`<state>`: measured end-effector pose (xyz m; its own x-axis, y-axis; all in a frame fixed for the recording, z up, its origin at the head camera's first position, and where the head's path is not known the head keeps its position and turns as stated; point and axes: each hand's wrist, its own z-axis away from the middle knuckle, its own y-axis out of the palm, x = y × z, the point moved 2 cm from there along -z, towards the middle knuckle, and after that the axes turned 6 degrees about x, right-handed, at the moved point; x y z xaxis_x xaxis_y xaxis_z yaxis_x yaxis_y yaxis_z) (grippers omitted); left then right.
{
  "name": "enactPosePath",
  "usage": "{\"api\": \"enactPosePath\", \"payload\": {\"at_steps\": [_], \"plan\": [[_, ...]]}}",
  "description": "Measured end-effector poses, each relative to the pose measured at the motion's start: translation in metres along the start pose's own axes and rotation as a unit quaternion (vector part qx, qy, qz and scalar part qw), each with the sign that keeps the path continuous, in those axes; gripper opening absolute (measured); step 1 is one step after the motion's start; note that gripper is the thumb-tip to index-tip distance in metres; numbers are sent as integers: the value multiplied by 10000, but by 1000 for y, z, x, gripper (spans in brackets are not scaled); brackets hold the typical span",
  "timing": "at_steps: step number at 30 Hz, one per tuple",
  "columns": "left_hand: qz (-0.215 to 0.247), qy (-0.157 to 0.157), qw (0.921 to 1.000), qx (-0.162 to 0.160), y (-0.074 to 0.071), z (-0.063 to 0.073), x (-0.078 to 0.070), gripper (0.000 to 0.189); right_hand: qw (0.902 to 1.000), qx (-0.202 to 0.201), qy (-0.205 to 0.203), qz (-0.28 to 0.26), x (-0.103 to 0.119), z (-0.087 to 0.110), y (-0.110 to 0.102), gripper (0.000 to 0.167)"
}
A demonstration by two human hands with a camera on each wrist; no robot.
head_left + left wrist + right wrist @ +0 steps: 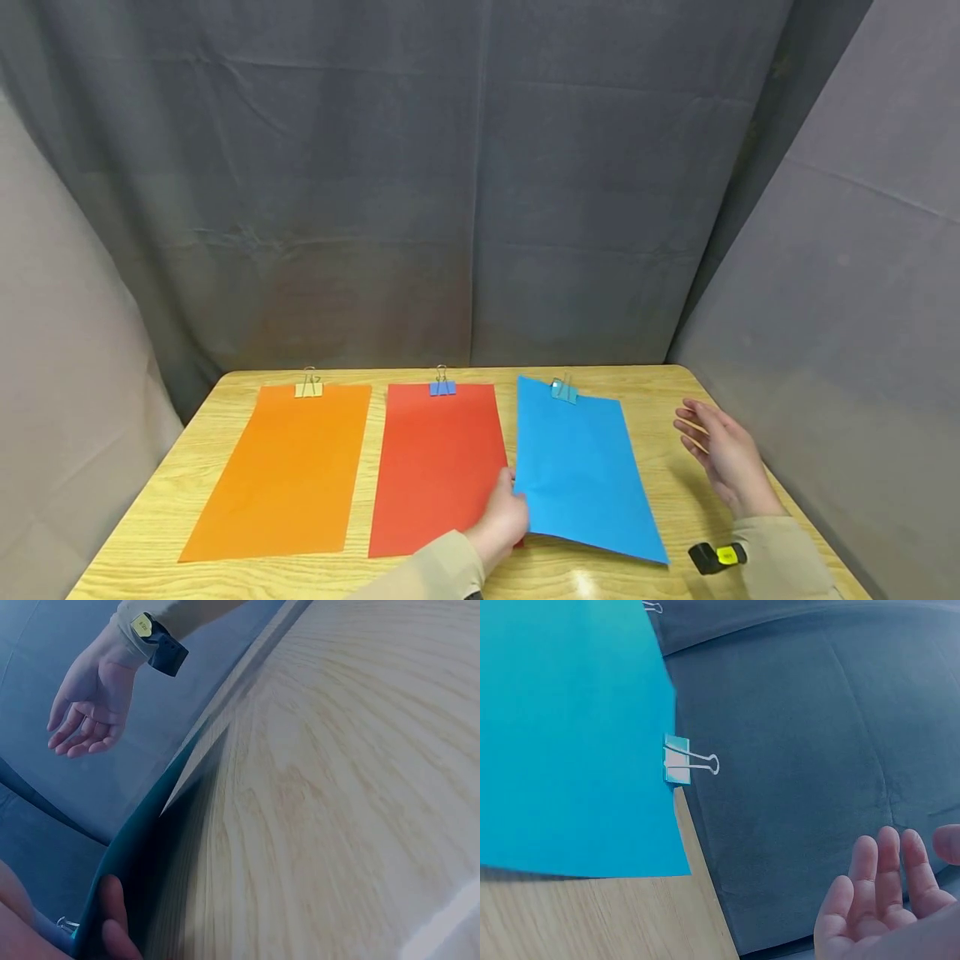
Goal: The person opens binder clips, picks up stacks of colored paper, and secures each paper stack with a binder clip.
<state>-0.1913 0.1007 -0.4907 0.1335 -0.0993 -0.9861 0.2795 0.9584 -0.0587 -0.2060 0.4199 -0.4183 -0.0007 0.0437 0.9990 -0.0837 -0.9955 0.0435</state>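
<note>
A blue sheet of paper (581, 475) lies at the right of the row, slightly askew, with a teal binder clip (565, 391) on its top edge. My left hand (501, 518) pinches the sheet's left edge; in the left wrist view its fingertips (114, 907) show beneath the paper, which is lifted off the table. My right hand (731, 458) hovers right of the blue sheet, fingers loosely bent, touching nothing. The right wrist view shows that clip (677, 759) with its wire handle pointing outward.
To the left lie a red sheet (438, 467) with a blue-violet binder clip (442, 387) and an orange sheet (281, 475) with a pale yellow clip (308, 389). Grey curtains (360, 183) enclose the wooden table (142, 533) at the back and sides.
</note>
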Motion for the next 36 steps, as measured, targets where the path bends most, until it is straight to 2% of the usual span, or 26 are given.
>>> {"api": "enactPosePath", "payload": {"at_steps": [12,20,27,33,36], "plan": [[-48,-180,9998,-124,17,-3,0,43,10000,-51,23,62,-3,-1,2,20],[96,-232,9996,-134,24,-8,1,40,9999,-60,1,131,-7,-2,2,22],[36,-195,9996,-182,26,-16,8,36,9996,-104,160,208,-8,-2,2,29],[-169,-397,9991,15,27,-22,7,44,9992,-87,267,276,-11,-4,1,32],[-239,-553,9980,215,27,-24,5,50,9991,-75,269,304,-13,-4,1,30]]}}
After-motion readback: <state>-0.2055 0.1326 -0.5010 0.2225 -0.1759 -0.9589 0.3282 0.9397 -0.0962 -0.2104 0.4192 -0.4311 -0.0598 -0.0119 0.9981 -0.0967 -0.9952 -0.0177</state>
